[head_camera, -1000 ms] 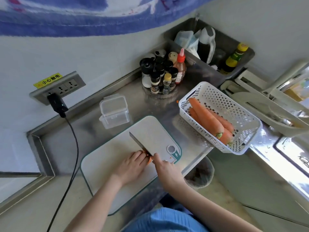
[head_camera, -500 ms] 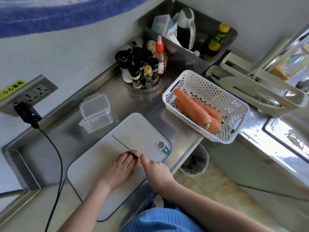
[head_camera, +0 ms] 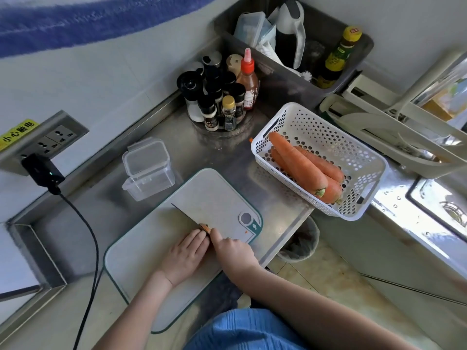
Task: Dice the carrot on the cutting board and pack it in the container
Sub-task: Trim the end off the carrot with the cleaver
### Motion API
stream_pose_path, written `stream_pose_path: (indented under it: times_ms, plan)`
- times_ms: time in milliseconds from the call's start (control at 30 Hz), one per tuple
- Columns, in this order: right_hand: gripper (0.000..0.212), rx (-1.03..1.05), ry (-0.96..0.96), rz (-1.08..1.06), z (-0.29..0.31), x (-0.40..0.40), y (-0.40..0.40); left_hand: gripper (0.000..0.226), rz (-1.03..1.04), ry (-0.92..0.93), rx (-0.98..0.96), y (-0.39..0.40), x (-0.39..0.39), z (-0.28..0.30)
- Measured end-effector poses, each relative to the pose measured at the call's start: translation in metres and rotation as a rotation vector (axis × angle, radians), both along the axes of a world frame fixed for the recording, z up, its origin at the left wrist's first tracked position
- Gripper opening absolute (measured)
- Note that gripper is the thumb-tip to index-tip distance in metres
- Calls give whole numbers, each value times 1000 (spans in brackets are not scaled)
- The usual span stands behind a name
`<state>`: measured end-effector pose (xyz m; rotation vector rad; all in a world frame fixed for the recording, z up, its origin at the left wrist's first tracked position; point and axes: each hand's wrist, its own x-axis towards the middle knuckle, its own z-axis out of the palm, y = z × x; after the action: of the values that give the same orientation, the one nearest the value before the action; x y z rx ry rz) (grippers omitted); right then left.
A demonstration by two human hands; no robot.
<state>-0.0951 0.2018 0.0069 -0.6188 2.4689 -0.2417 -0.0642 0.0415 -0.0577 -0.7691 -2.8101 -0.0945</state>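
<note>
A pale cutting board (head_camera: 214, 190) with a teal rim lies on the steel counter. My left hand (head_camera: 185, 256) presses down on a small piece of carrot (head_camera: 205, 227), most of it hidden under my fingers. My right hand (head_camera: 233, 250) grips the handle of a knife (head_camera: 185, 215), whose blade runs edge-on across the board right beside my left fingertips. A tiny orange scrap (head_camera: 246, 232) lies near the board's corner. A clear plastic container (head_camera: 147, 169) with its hinged lid up stands behind the board.
A white perforated basket (head_camera: 353, 147) with whole carrots (head_camera: 300, 165) sits to the right, overhanging the counter edge. A rack of spice bottles (head_camera: 222, 97) stands at the back. A black plug and cable (head_camera: 83, 223) run down the left. A bin (head_camera: 300, 243) sits below the counter.
The knife blade has turned from showing its flat side to edge-on beside my left fingers. My hands stay on the carrot piece; the camera view has shifted.
</note>
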Motion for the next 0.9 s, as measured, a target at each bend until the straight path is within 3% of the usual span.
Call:
stream_pose_path:
  times_ms: [100, 200, 400, 533, 667, 767, 900]
  plan:
    - [35, -27, 121, -7, -2, -3, 1, 37, 16, -16, 29, 0, 0, 0]
    - [34, 6, 42, 65, 2, -6, 9, 28, 15, -40, 56, -2, 3, -3]
    - [72, 54, 144, 85, -4, -16, 45, 23, 54, -42, 126, 5, -1, 9]
    - [70, 84, 299, 62, -13, -20, 52, 23, 28, -15, 204, 24, -22, 39]
    - [73, 115, 338, 41, -26, -20, 57, 19, 19, -242, 227, 38, -54, 51]
    - [73, 124, 363, 41, -26, -20, 59, 32, 76, -443, 174, 42, -66, 45]
    - [69, 105, 370, 16, -24, -17, 58, 43, 73, -446, 151, 43, -69, 41]
